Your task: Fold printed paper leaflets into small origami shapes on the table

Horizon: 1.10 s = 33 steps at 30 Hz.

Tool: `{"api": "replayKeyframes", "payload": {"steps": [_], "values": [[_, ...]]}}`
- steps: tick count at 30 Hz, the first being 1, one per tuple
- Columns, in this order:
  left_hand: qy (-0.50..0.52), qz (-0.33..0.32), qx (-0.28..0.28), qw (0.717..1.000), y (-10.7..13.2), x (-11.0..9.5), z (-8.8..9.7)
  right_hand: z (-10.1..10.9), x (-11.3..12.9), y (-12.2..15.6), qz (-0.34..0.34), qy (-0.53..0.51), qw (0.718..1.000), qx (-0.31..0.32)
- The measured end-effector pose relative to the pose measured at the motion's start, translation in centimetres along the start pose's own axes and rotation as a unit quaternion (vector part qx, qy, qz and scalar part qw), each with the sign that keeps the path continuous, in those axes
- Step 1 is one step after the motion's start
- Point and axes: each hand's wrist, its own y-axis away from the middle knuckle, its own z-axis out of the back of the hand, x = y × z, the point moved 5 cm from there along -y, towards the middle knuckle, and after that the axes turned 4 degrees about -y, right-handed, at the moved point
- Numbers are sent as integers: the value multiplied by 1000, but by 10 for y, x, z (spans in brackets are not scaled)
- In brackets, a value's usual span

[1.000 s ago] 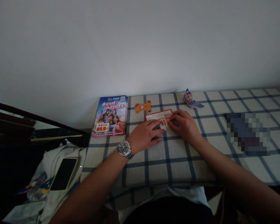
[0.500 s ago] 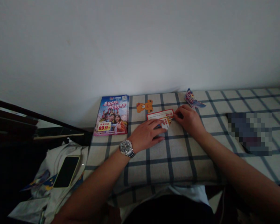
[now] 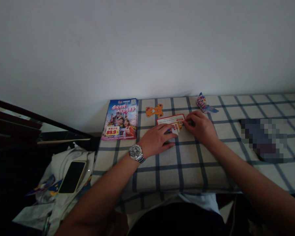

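A partly folded leaflet (image 3: 170, 120), white with a red border and a coloured printed flap, lies on the checked cloth in front of me. My left hand (image 3: 157, 138), wearing a metal watch (image 3: 136, 153), rests on its lower left side with fingers stretched out and the thumb apart. At the leaflet's right corner, my right hand (image 3: 199, 128) has thumb and forefinger pinched together on the paper. The fingers cover part of the leaflet's edges. Behind the left hand is a flat bear-shaped picture (image 3: 154, 111).
A stack of printed flyers (image 3: 120, 119) lies at the left table edge. A folded or crumpled flyer (image 3: 206, 103) sits near the wall, and a dark pixelated object (image 3: 263, 140) lies on the right. Below left, a phone (image 3: 72, 177) rests on a white bag (image 3: 56, 160).
The view has shifted slightly, so everything appears a little further right. Both hands stay on the leaflet, with only slight finger movement.
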Motion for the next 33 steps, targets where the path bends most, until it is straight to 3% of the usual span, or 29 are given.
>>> {"api": "replayKeyframes", "payload": {"steps": [5,25,33], "values": [[-2,-3,-3,1000,0,0,-1,-6,10,5,6,36,999,11],[-1,-1,0,1000,0,0,-1,-2,-10,-13,-46,30,998,-14],[2,3,-16,1000,0,3,-3,5,3,-5,-22,2,1000,-10]]}}
